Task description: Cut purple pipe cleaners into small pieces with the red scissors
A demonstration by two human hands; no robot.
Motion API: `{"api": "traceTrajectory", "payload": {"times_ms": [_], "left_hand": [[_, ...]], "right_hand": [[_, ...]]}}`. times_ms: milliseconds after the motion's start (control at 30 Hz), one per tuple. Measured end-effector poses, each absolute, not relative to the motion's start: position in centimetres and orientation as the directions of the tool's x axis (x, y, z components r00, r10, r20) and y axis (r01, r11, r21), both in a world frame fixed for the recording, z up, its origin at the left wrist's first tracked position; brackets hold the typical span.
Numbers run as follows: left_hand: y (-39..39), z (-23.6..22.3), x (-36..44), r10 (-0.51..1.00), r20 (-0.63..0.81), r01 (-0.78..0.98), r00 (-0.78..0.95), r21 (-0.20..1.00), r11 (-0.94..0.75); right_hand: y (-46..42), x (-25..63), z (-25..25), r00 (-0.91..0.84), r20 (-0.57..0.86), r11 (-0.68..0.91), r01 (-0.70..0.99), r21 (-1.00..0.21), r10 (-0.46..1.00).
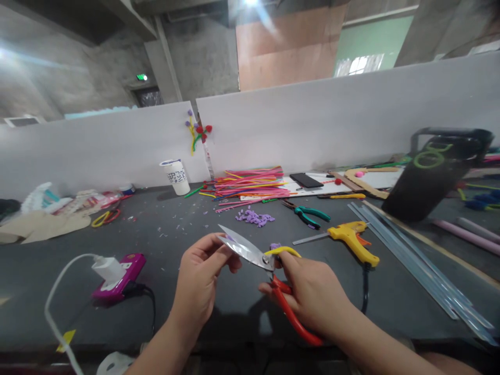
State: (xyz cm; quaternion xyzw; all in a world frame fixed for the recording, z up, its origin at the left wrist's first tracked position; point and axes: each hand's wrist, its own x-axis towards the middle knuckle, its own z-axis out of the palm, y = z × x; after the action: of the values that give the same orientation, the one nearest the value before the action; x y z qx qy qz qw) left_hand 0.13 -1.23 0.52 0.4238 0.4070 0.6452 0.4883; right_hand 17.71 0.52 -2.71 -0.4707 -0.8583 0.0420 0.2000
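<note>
In my right hand (308, 289) is a pair of scissors (250, 250) with one yellow and one red handle, its blades parted and pointing left. My left hand (205, 276) is closed in a pinch by the blade tips. A small purple piece (230, 238), which looks like pipe cleaner, shows between the blades at those fingertips; most of it is hidden. Beyond the scissors lies a pile of short purple cut pieces (254, 217). Another purple bit (275, 246) sits just behind the yellow handle.
A bundle of pink pipe cleaners (250, 185) lies at the back, beside a white cup (175, 177). To the right are pliers (308, 212), a yellow glue gun (353, 239), clear glue sticks (414, 260) and a black bottle (429, 174). A magenta power strip (130, 265) is at left.
</note>
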Motion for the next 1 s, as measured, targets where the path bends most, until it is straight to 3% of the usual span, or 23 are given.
{"api": "traceTrajectory", "payload": {"times_ms": [800,1000], "left_hand": [[-1.07,0.73,-0.03,0.975,0.124,-0.263,-0.182,0.95,-0.17],[-0.85,0.75,-0.49,0.978,0.11,-0.241,-0.177,0.959,-0.151]], "right_hand": [[0.58,17.67,-3.12,-0.492,0.365,0.582,0.79,-0.194,0.79],[0.75,17.55,-2.72,-0.459,0.375,0.567,0.781,-0.261,0.805]]}}
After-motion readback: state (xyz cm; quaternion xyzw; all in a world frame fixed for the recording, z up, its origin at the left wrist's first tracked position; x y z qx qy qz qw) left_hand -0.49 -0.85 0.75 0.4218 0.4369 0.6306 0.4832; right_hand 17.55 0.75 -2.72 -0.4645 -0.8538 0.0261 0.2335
